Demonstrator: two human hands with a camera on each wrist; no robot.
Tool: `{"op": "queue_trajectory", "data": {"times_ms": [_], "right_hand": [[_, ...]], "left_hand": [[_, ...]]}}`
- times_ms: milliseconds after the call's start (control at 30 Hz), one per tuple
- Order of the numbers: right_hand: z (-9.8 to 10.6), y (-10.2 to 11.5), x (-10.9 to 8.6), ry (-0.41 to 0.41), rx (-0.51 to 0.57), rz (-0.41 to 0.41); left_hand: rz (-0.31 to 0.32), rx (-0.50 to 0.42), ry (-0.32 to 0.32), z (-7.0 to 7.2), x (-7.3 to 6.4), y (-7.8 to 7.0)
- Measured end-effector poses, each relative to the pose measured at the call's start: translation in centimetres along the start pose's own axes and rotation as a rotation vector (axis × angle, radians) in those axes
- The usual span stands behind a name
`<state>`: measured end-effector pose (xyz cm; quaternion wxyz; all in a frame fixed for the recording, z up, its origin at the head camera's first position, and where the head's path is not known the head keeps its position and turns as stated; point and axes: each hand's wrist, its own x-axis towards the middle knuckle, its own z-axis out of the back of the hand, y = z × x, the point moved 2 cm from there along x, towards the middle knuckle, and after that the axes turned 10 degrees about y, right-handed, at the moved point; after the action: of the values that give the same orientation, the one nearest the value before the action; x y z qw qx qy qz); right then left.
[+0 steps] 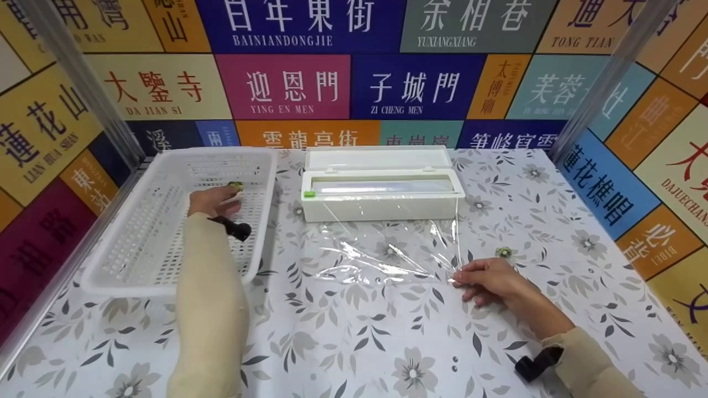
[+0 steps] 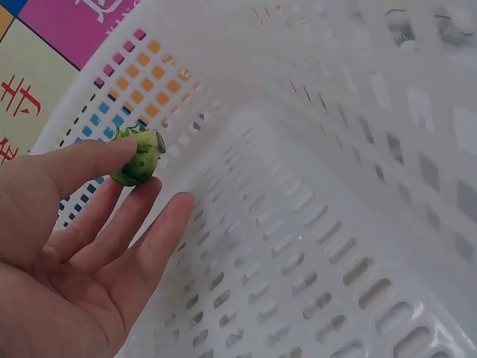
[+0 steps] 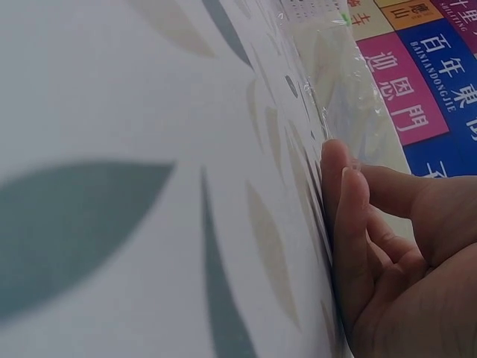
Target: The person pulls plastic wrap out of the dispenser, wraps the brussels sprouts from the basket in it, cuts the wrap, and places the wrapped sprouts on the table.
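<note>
My left hand (image 1: 214, 201) is inside the white plastic basket (image 1: 89, 279) and pinches a small green vegetable piece (image 2: 140, 160) between thumb and fingers. That piece has a pale cut stem end and leafy edges. With thumb and index finger, my right hand (image 1: 492, 283) pinches the near right corner of a clear sheet of plastic wrap (image 1: 381, 260). The sheet runs from a white wrap dispenser (image 1: 381, 209), whose lid (image 1: 379, 158) stands raised. A second green vegetable piece (image 1: 503, 252) lies on the table just beyond my right hand.
A green slide cutter (image 1: 309, 194) sits at the dispenser's left end. The basket has slotted walls and stands left of the dispenser. Printed panels (image 1: 282, 85) wall in the floral-covered table (image 1: 343, 342) at the back and on both sides.
</note>
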<state>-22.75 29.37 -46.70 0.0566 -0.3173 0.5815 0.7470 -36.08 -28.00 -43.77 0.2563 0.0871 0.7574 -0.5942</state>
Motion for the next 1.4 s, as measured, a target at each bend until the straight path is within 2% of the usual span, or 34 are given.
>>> {"op": "queue_trajectory", "data": {"times_ms": [200,300,600,767,867,1133,1400], "right_hand": [[0.0,-0.1,0.1,0.001,-0.008,0.007],[0.0,-0.1,0.1,0.007,-0.017,0.009],[0.0,-0.1,0.0,-0.017,-0.030,-0.007],[0.0,0.0,0.0,-0.010,-0.042,-0.010],[0.0,0.1,0.0,-0.002,-0.044,-0.010],[0.2,0.0,0.0,0.026,-0.005,0.015],[0.1,0.0,0.1,0.016,-0.014,0.001]], "left_hand": [[-0.026,-0.049,0.087,-1.0,-2.1,-1.5],[-0.046,-0.063,0.113,-1.4,-2.6,-2.5],[-0.130,0.025,0.169,-2.9,-3.6,-6.0],[-0.170,0.049,0.196,-3.9,-5.1,-7.4],[-0.204,0.059,0.239,-5.1,-6.2,-8.0],[-0.303,0.058,0.379,-9.5,-9.6,-8.4],[-0.372,0.193,0.497,-13.1,-14.8,-6.6]]}}
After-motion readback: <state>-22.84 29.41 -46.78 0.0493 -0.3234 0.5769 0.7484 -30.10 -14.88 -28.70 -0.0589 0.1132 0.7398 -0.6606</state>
